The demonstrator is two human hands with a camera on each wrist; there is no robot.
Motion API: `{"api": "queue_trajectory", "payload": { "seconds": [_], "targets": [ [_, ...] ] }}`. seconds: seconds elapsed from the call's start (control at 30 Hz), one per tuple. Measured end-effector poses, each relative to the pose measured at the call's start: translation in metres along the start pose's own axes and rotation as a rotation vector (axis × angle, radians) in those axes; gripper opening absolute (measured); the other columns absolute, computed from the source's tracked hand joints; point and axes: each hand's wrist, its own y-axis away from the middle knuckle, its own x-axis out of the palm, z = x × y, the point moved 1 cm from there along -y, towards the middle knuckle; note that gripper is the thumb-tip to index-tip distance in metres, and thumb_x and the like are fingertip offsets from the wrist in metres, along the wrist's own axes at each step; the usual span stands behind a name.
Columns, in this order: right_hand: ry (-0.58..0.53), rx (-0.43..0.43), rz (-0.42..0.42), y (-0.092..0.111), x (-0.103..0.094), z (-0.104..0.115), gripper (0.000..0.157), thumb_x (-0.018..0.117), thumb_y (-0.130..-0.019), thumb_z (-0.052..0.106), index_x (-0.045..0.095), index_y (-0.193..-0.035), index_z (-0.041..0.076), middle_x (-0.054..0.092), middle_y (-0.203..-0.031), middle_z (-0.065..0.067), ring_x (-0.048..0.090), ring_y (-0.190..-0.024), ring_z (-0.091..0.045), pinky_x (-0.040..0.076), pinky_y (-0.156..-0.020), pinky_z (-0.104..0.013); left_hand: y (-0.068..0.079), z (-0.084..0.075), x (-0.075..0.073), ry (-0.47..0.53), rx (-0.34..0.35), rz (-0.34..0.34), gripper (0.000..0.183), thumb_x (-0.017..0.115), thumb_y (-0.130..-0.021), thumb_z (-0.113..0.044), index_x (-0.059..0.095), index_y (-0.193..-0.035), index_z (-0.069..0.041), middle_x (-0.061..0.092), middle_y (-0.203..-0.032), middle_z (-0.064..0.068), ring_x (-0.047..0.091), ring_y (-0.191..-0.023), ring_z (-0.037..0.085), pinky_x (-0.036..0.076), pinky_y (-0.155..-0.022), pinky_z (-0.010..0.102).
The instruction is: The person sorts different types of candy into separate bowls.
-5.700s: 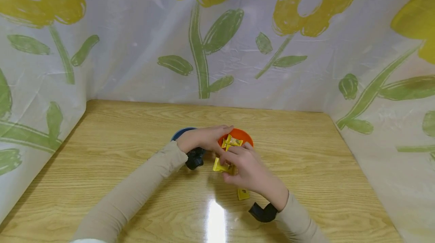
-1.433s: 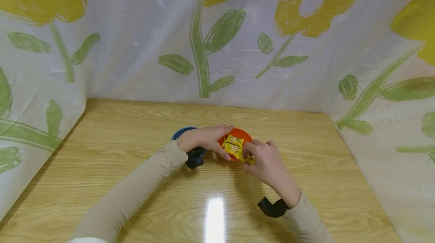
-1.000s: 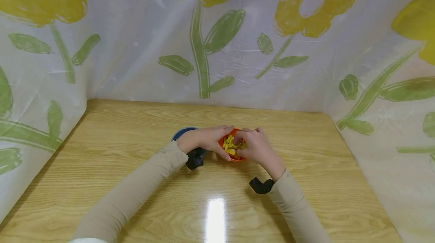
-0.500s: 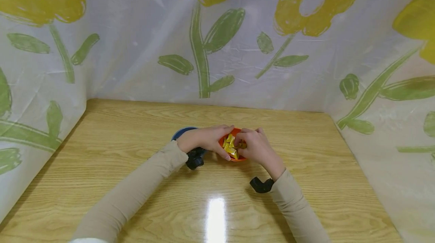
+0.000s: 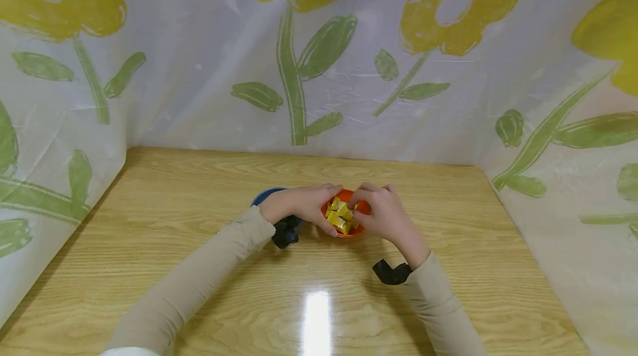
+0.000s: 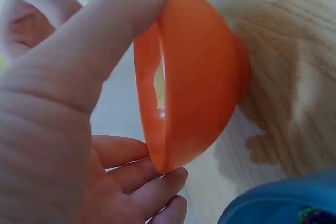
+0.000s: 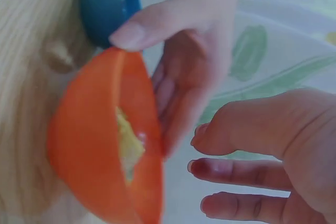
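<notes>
An orange bowl (image 5: 355, 234) stands on the wooden table with several small yellow wrapped candies (image 5: 339, 222) in it. My left hand (image 5: 305, 204) grips its rim from the left; in the left wrist view the thumb lies on one side of the bowl (image 6: 202, 77) and the fingers on the other. At the right rim is my right hand (image 5: 382, 213), its fingers over the opening. The right wrist view shows this right hand (image 7: 262, 156) with thumb and fingers apart and nothing between them, beside the bowl (image 7: 86, 135).
A blue bowl (image 5: 264, 195) stands left of the orange one, partly under my left wrist. Something dark green and purple (image 6: 315, 216) shows inside it in the left wrist view. Flower-printed sheeting (image 5: 199, 96) walls the table (image 5: 224, 300) at the back and sides.
Earlier, yellow candies lay on the table before the orange bowl; now they are gone from there. My right hand brought a candy into the bowl, let go and drew slightly right. The left hand stayed.
</notes>
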Motion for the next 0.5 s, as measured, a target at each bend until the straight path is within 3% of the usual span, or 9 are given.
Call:
{"api": "queue_trajectory", "payload": {
  "seconds": [0.17,0.27,0.37,0.5],
  "targets": [
    [-0.028,-0.025,-0.078,0.006,-0.014,0.003,0.012,0.074,-0.080,0.001,0.072,-0.085,0.011,0.066,-0.090,0.001,0.048,-0.062,-0.015,0.033,-0.075,-0.041,0.005,-0.002,-0.005,-0.012,-0.023,-0.008,0.116,0.080,-0.080,-0.050,0.007,-0.160,-0.007,0.015,-0.164,0.013,0.024,-0.147,0.029,0.030,-0.115,0.043],
    [-0.032,-0.048,-0.143,0.010,-0.022,0.004,0.011,0.075,-0.081,0.002,0.072,-0.086,0.012,0.066,-0.089,0.002,0.049,-0.064,-0.018,0.031,-0.073,-0.040,0.013,-0.007,-0.010,-0.018,-0.029,-0.036,0.112,0.076,-0.082,-0.055,0.008,-0.161,-0.014,0.010,-0.165,0.010,0.021,-0.148,0.029,0.029,-0.116,0.045],
    [-0.035,-0.067,-0.208,0.015,-0.029,0.005,0.011,0.074,-0.083,0.002,0.071,-0.088,0.012,0.066,-0.090,0.002,0.050,-0.065,-0.019,0.030,-0.072,-0.038,0.024,-0.014,-0.018,-0.032,-0.024,-0.094,0.103,0.069,-0.086,-0.059,0.013,-0.161,-0.018,0.011,-0.165,0.008,0.019,-0.149,0.029,0.028,-0.116,0.047],
    [-0.039,-0.099,-0.290,0.024,-0.038,0.006,0.012,0.075,-0.084,0.003,0.071,-0.090,0.012,0.067,-0.092,0.001,0.050,-0.068,-0.017,0.030,-0.071,-0.037,0.045,-0.022,-0.026,-0.087,0.019,-0.210,0.084,0.058,-0.095,-0.057,0.023,-0.159,-0.015,0.019,-0.164,0.009,0.020,-0.149,0.028,0.025,-0.117,0.048]
  ]
}}
